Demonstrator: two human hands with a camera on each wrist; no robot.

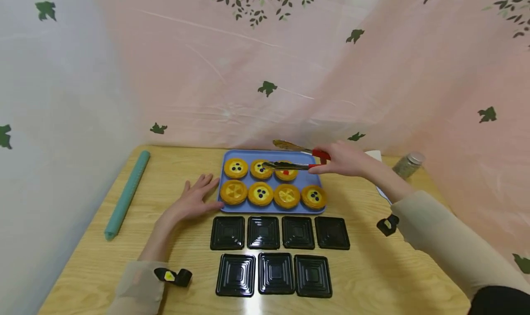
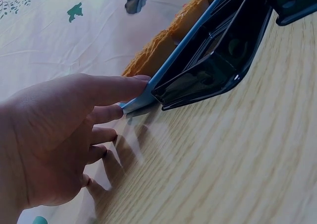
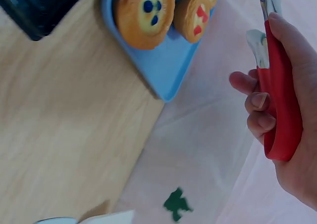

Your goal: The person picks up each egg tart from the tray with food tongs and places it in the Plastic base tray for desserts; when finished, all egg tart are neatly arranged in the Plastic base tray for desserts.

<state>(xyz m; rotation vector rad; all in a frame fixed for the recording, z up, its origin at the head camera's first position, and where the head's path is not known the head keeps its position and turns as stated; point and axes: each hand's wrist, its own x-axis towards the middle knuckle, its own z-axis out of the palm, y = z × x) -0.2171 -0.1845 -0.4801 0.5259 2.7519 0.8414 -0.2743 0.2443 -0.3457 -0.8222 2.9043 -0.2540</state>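
My right hand [image 1: 341, 158] grips the red handles of metal tongs [image 3: 283, 100] above the far right part of a blue tray [image 1: 307, 179]. Nothing sits between the spread tong arms. Several egg tarts lie on the tray in two rows. Some are topped with blue dots, such as the front right tart [image 1: 313, 197]; one has red pieces [image 3: 191, 17] and is partly covered by the tongs in the head view. At the tray's left edge rests my left hand [image 1: 193, 200], fingers spread, with the thumb touching the rim [image 2: 148, 87].
Several black square plastic trays [image 1: 263, 232] lie in two rows before the blue tray. A green rolling pin [image 1: 127, 195] lies at the left. At the back right stands a jar [image 1: 408, 165], with a white object [image 1: 374, 155] near it. A patterned curtain [image 1: 232, 89] hangs behind the table.
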